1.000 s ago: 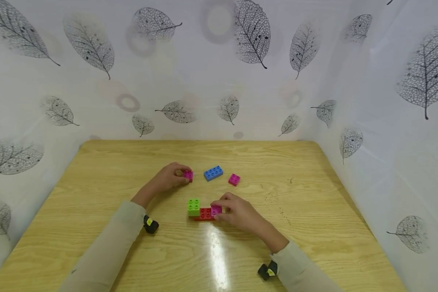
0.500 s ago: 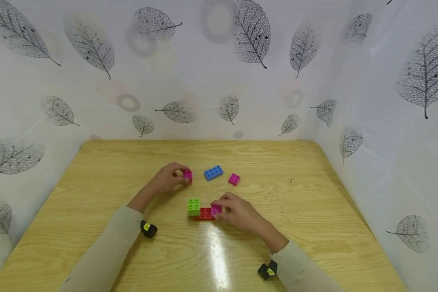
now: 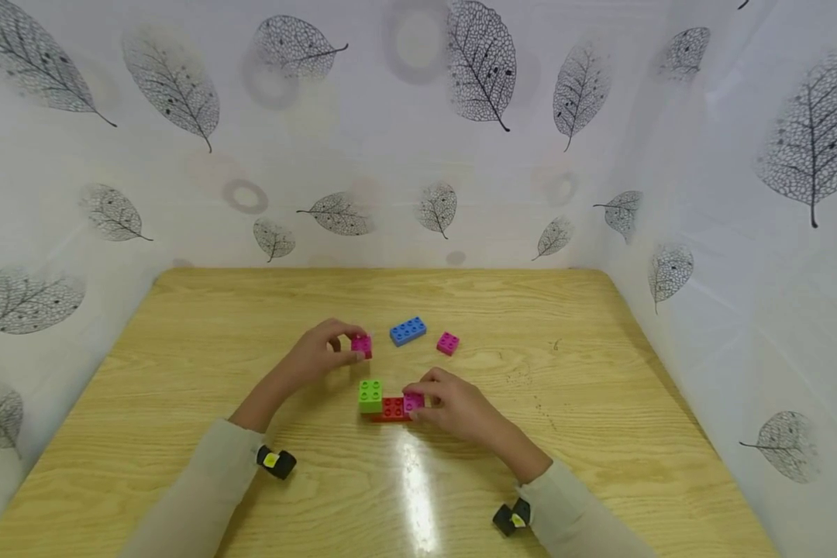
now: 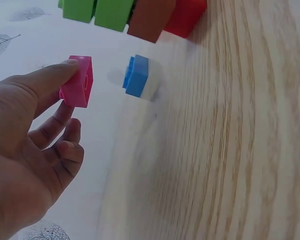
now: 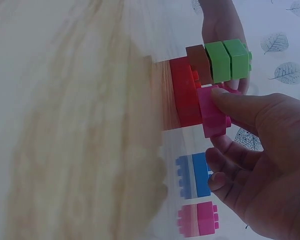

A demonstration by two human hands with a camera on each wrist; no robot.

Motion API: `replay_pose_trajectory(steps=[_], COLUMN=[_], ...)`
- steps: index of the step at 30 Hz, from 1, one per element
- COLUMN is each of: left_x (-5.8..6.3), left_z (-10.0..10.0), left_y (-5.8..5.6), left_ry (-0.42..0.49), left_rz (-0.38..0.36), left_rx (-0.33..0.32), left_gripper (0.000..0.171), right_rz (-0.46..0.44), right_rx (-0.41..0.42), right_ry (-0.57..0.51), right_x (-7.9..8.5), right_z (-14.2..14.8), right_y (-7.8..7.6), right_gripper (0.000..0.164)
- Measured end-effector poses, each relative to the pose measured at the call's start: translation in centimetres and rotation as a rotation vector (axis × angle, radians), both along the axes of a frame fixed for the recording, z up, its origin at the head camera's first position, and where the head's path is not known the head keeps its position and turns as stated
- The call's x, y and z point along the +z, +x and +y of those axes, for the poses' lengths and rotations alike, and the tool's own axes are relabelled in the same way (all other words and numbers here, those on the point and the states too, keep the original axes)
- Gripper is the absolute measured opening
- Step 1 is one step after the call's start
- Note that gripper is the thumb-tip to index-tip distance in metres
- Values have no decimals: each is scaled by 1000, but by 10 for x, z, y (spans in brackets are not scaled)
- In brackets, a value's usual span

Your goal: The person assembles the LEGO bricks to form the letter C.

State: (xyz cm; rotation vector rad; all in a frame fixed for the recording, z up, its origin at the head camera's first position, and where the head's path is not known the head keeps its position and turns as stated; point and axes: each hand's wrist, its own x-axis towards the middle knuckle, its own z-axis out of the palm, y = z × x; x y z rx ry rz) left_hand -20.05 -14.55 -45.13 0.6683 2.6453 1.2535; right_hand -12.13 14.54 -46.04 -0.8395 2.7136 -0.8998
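My left hand (image 3: 312, 356) pinches a pink toy building brick (image 3: 363, 346) between thumb and fingers. In the left wrist view, that pink brick (image 4: 80, 82) is held up off the table, its hollow underside partly showing. With thumb and fingers my right hand (image 3: 463, 408) grips another pink brick (image 5: 212, 112) on the right end of a longer red brick (image 3: 392, 408). At the red brick's left end rises a stack: a brown brick (image 5: 199, 64) topped by two green bricks (image 5: 227, 61). The red brick's base rests on the table.
Behind the hands, a blue brick (image 3: 408, 331) and a loose pink brick (image 3: 448, 343) lie on the wooden table (image 3: 565, 372). A leaf-patterned white curtain (image 3: 390, 147) surrounds the table's back and sides.
My left hand has drawn slightly nearer to me with its pink brick, towards the stack, and its forearm has shifted back. The right hand stays put on its brick.
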Motion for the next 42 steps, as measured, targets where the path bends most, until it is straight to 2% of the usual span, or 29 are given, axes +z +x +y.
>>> replay_pose_trajectory(steps=[14, 19, 29, 42], left_x=[15, 19, 20, 22], left_z=[4, 7, 6, 9], left_y=[43, 55, 68, 74], left_ry=[72, 89, 67, 54], left_rz=[-15, -28, -4, 22], left_rx=[-24, -46, -61, -45], left_gripper=[34, 32, 31, 32], right_rz=[-11, -7, 16, -9], right_rx=[-2, -3, 5, 1], right_ry=[-8, -1, -3, 3], right_x=[0, -1, -3, 1], right_z=[1, 1, 1, 0], right_y=[1, 1, 0, 0], right_gripper=[36, 36, 37, 37])
